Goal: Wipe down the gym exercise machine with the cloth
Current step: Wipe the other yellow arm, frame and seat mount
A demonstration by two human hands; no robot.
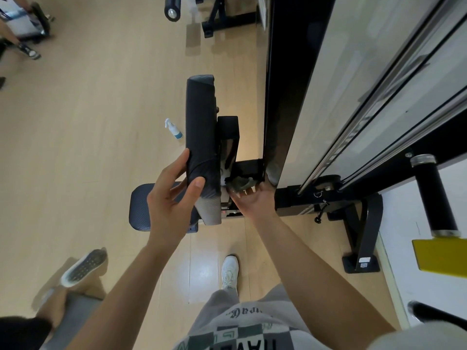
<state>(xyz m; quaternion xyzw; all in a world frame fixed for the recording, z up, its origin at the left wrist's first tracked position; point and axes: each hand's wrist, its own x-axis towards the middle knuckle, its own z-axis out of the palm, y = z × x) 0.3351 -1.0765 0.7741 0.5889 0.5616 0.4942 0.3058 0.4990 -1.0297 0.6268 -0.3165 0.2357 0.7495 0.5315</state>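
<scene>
Cloth [240, 183]: dark grey-green, bunched; lies at the fingertips of the right hand [252, 200], palm up, which grasps it and holds it against the black frame bracket just behind the lower end of the back pad

Exercise machine [290, 200]: black steel frame with floor feet; the cloth touches it low down, between pad and upright column

Back pad [201, 127]: black, upright, seen edge-on; the left hand [169, 205] clasps its lower part, thumb on the near face, fingers wrapped round the far edge

Seat pad [141, 205]: dark, textured, rounded; below the left hand, partly hidden by it

Guide rods [331, 154]: chrome, running up beside a pale cover panel [328, 84], right of the column

Foam roller [433, 198]: black, metal-capped, far right

Spray bottle [174, 129]: clear with white trigger, standing on the wood-look floor [101, 122] just left of the back pad

White sneaker [230, 271]: on the floor below the hands
</scene>
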